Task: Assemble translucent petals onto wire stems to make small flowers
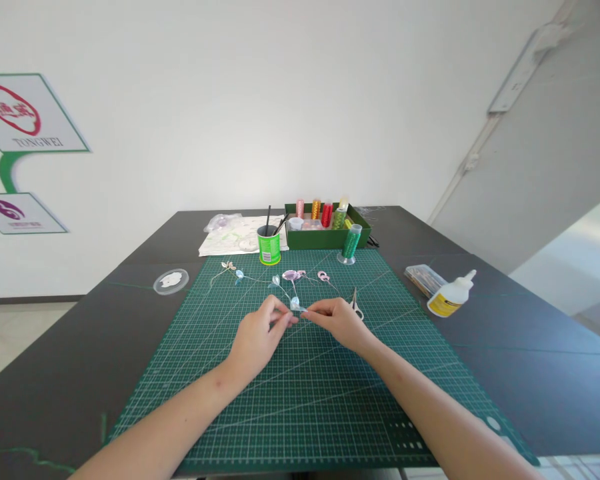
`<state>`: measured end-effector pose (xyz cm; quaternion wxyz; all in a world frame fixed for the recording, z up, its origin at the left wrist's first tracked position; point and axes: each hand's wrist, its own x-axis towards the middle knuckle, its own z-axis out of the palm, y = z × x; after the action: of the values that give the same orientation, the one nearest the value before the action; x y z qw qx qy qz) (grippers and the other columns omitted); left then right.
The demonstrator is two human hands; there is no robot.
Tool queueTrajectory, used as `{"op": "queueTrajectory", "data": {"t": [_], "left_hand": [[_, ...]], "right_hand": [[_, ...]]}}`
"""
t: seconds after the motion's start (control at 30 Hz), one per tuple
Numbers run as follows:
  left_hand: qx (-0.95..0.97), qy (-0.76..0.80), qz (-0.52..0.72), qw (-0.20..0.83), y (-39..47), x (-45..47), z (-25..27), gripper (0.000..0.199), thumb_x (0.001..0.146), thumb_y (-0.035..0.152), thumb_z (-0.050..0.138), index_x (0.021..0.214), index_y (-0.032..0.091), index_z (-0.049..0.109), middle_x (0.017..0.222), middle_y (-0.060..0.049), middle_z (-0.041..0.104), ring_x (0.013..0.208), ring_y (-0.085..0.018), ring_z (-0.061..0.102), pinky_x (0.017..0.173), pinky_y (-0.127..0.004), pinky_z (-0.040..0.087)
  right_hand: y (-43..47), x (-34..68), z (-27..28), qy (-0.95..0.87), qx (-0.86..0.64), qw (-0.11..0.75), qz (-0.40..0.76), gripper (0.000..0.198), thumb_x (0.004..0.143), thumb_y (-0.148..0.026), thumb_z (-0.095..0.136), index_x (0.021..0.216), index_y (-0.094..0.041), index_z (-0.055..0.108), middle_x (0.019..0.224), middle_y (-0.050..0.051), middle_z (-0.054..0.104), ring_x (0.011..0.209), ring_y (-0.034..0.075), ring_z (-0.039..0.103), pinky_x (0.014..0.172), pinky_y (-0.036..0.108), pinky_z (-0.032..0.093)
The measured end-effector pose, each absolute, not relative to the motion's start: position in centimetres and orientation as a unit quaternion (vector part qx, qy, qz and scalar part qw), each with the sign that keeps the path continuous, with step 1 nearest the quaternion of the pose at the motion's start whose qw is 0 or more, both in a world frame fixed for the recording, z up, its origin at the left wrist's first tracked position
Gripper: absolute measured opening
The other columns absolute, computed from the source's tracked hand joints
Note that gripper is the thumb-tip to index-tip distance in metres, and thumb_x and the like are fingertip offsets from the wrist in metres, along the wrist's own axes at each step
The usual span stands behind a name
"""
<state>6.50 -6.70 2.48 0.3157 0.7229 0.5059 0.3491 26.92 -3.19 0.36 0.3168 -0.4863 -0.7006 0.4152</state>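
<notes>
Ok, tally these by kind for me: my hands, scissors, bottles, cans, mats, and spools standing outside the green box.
Hands: 2, left hand and right hand, both at the light blue petal
Scissors: 1
Bottle: 1
Can: 1
Mat: 1
Spool outside the green box: 1
Total: 7

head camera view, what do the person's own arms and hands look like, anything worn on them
The left hand and right hand are bare, with no gloves, rings or watch visible. The left forearm and right forearm are uncovered too, with no sleeves in view.
</notes>
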Motion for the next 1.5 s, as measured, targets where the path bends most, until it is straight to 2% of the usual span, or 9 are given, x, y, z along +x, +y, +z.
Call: {"op": "queueTrajectory", "data": {"t": [0.33,0.7,0.8,0.93,1.03,1.1,1.23,1.37,1.5], "left_hand": [[0.683,0.546,0.356,0.331,-5.5,6.0,1.9,0.012,0.094,0.037,0.052,0.092,0.025,0.053,0.091,-0.001,0.079,0.092,-0.023,0.075,0.082,-0.034,0.051],[0.625,0.534,0.372,0.43,-4.8,6.0,1.1,0.017,0.091,0.039,0.057,0.092,0.021,0.058,0.085,-0.004,0.079,0.085,-0.023,0.076,0.082,-0.036,0.054],[0.593,0.521,0.395,0.471,-4.4,5.8,0.8,0.023,0.088,0.042,0.061,0.09,0.019,0.057,0.085,-0.007,0.079,0.082,-0.024,0.076,0.081,-0.037,0.055],[0.556,0.504,0.42,0.511,-4.2,5.7,1.0,0.03,0.084,0.046,0.067,0.089,0.017,0.059,0.085,-0.01,0.079,0.081,-0.024,0.076,0.083,-0.038,0.056],[0.545,0.497,0.426,0.524,-4.3,5.8,1.2,0.032,0.083,0.046,0.069,0.087,0.017,0.059,0.084,-0.01,0.079,0.08,-0.023,0.076,0.084,-0.039,0.056],[0.542,0.494,0.425,0.531,-4.4,5.9,1.2,0.033,0.082,0.047,0.07,0.087,0.017,0.059,0.084,-0.01,0.079,0.079,-0.023,0.076,0.084,-0.04,0.056],[0.539,0.486,0.426,0.54,-4.5,6.0,1.2,0.034,0.081,0.048,0.071,0.088,0.016,0.058,0.083,-0.01,0.079,0.078,-0.023,0.076,0.082,-0.039,0.057],[0.545,0.47,0.431,0.544,-4.6,6.1,1.1,0.036,0.08,0.05,0.071,0.086,0.016,0.058,0.081,-0.01,0.079,0.077,-0.023,0.076,0.08,-0.038,0.057],[0.553,0.451,0.429,0.554,-4.9,6.4,1.1,0.036,0.082,0.049,0.07,0.086,0.017,0.056,0.079,-0.009,0.078,0.074,-0.022,0.075,0.077,-0.035,0.057]], "right_hand": [[-4.3,26.6,1.8,-0.687,-0.428,0.315,0.496,0.029,0.084,-0.04,0.063,0.085,-0.018,0.081,0.052,-0.002,0.05,0.049,0.009,0.029,0.048,0.025,0.019],[-4.2,26.6,1.7,-0.686,-0.443,0.328,0.475,0.029,0.083,-0.044,0.064,0.082,-0.02,0.081,0.061,0.002,0.065,0.057,0.015,0.051,0.051,0.027,0.036],[-4.2,26.5,1.9,-0.667,-0.46,0.342,0.475,0.028,0.081,-0.043,0.065,0.081,-0.019,0.08,0.061,0.001,0.063,0.055,0.013,0.048,0.05,0.026,0.034],[-4.0,26.7,2.1,-0.59,-0.508,0.378,0.5,0.034,0.083,-0.047,0.06,0.092,-0.017,0.076,0.053,-0.004,0.048,0.048,0.01,0.036,0.048,0.025,0.029],[-3.4,27.2,1.6,-0.538,-0.549,0.446,0.459,0.032,0.082,-0.047,0.059,0.088,-0.017,0.069,0.064,-0.001,0.055,0.058,0.013,0.048,0.058,0.027,0.04],[-2.9,27.5,1.1,-0.527,-0.567,0.48,0.413,0.029,0.081,-0.044,0.059,0.092,-0.018,0.066,0.086,0.005,0.066,0.078,0.018,0.06,0.073,0.031,0.047],[-2.5,27.8,0.2,-0.564,-0.572,0.493,0.334,0.036,0.084,-0.038,0.057,0.114,-0.019,0.064,0.122,0.011,0.066,0.111,0.026,0.06,0.094,0.042,0.046],[-2.9,27.2,-0.1,-0.62,-0.526,0.47,0.344,0.037,0.087,-0.034,0.056,0.12,-0.02,0.065,0.125,0.01,0.066,0.118,0.026,0.059,0.102,0.043,0.043],[-3.7,26.2,0.4,-0.624,-0.466,0.437,0.451,0.034,0.084,-0.027,0.054,0.114,-0.02,0.07,0.122,0.01,0.069,0.119,0.025,0.06,0.106,0.042,0.041]]}}
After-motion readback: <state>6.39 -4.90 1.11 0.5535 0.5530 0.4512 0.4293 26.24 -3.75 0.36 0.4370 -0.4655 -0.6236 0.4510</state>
